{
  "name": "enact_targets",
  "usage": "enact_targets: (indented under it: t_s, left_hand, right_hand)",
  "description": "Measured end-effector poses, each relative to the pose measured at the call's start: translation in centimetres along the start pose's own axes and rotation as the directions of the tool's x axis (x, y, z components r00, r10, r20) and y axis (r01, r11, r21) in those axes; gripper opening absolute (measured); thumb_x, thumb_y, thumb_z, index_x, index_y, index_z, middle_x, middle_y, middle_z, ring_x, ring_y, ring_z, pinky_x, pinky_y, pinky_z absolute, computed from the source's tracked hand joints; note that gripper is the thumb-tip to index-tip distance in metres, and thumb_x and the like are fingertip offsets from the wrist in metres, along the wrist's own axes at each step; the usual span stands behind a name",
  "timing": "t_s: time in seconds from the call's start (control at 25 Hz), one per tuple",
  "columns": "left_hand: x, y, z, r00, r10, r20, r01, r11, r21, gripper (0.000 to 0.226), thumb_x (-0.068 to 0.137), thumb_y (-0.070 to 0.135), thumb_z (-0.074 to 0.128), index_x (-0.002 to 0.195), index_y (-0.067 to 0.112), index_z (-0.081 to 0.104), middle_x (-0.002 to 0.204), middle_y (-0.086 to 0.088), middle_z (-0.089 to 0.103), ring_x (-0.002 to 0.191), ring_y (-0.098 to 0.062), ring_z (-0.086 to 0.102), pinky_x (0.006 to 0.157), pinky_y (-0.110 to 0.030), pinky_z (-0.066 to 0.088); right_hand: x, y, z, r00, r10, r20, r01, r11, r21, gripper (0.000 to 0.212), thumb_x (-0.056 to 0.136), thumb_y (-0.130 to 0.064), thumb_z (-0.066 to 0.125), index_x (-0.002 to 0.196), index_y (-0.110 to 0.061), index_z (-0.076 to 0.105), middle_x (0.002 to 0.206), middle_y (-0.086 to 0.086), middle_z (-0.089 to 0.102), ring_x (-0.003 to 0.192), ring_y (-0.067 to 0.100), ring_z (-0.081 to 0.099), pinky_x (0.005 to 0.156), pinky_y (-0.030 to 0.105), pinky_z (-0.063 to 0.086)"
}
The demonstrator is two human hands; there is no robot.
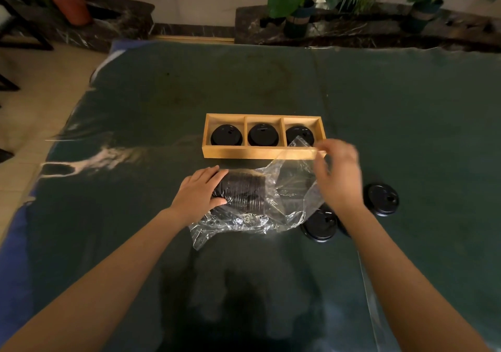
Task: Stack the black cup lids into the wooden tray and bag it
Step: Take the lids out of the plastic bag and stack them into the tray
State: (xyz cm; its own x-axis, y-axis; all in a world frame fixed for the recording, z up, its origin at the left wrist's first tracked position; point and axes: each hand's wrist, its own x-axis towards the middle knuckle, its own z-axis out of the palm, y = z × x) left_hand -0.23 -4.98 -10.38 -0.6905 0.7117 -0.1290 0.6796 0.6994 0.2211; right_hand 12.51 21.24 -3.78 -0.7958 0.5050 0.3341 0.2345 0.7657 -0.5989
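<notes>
A wooden tray [260, 153] with three compartments lies mid-table, with black lids in the left [226, 135], middle [263, 134] and right [298, 133] compartments. In front of it a sleeve of stacked black lids [244, 191] lies on its side, half inside a clear plastic bag [282, 197]. My left hand [199, 193] grips the sleeve's left end. My right hand [339, 173] is blurred and pinches the bag's raised edge near the tray's right corner. Loose black lids lie at the right [381, 198] and beside my right wrist [320, 225].
The table is covered with a dark green cloth [406, 107] under clear film. Potted plants [298, 13] stand on a dark marble ledge behind the table. Tiled floor [40, 94] shows at the left edge.
</notes>
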Motion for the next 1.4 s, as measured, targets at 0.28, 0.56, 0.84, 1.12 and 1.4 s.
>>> enact_targets:
  t_s: [0.28, 0.56, 0.84, 1.12, 1.4]
  left_hand:
    - [0.7, 1.0, -1.4, 0.995, -0.058, 0.087, 0.062, 0.997, -0.047, 0.073, 0.083, 0.038, 0.063, 0.143, 0.019, 0.026, 0.152, -0.007, 0.029, 0.138, -0.026, 0.025, 0.110, -0.045, 0.025]
    - [1.3, 1.4, -2.4, 0.981, -0.083, 0.175, 0.094, 0.994, -0.059, 0.072, 0.084, 0.036, 0.063, 0.143, 0.015, 0.026, 0.151, -0.010, 0.030, 0.137, -0.029, 0.027, 0.109, -0.044, 0.028]
    - [0.6, 0.7, -2.9, 0.978, -0.064, 0.200, 0.098, 0.981, -0.167, 0.070, 0.087, 0.035, 0.061, 0.143, 0.016, 0.024, 0.152, -0.012, 0.027, 0.139, -0.030, 0.025, 0.112, -0.046, 0.026]
    - [-0.1, 0.7, -2.5, 0.985, -0.040, 0.168, 0.068, 0.985, -0.159, 0.069, 0.088, 0.037, 0.057, 0.144, 0.019, 0.021, 0.154, -0.011, 0.021, 0.142, -0.027, 0.018, 0.114, -0.046, 0.023]
    - [0.2, 2.0, -3.0, 0.954, -0.063, 0.294, 0.070, 0.997, -0.013, 0.093, 0.080, 0.059, 0.055, 0.146, 0.031, -0.005, 0.156, -0.017, 0.012, 0.143, -0.035, 0.007, 0.115, -0.050, 0.020]
  right_hand:
    - [-2.0, -3.2, 4.2, 0.666, 0.091, 0.740, 0.295, 0.879, -0.375, 0.051, 0.092, -0.053, 0.039, 0.096, -0.010, 0.066, 0.093, 0.008, 0.070, 0.086, 0.024, 0.066, 0.075, 0.035, 0.051]
    - [-2.6, -0.1, -1.2, 0.853, 0.140, 0.503, -0.070, 0.985, -0.155, 0.031, 0.098, -0.029, 0.037, 0.080, -0.014, 0.058, 0.067, 0.005, 0.068, 0.061, 0.022, 0.062, 0.064, 0.037, 0.052]
    - [-6.6, 6.0, -4.1, 0.679, 0.474, 0.560, -0.120, 0.825, -0.552, 0.027, 0.095, -0.022, 0.035, 0.097, -0.014, 0.061, 0.106, 0.015, 0.066, 0.095, 0.034, 0.062, 0.075, 0.037, 0.047]
    - [-2.9, 4.3, -4.2, 0.966, 0.139, 0.218, -0.023, 0.886, -0.464, 0.017, 0.088, -0.013, 0.053, 0.080, -0.005, 0.067, 0.081, 0.016, 0.066, 0.080, 0.034, 0.057, 0.058, 0.033, 0.041]
    - [-1.4, 2.4, 3.4, 0.547, -0.064, 0.834, -0.215, 0.953, 0.214, 0.070, 0.085, -0.018, 0.067, 0.142, -0.028, 0.027, 0.149, -0.003, 0.028, 0.125, -0.012, 0.031, 0.102, 0.005, 0.027]
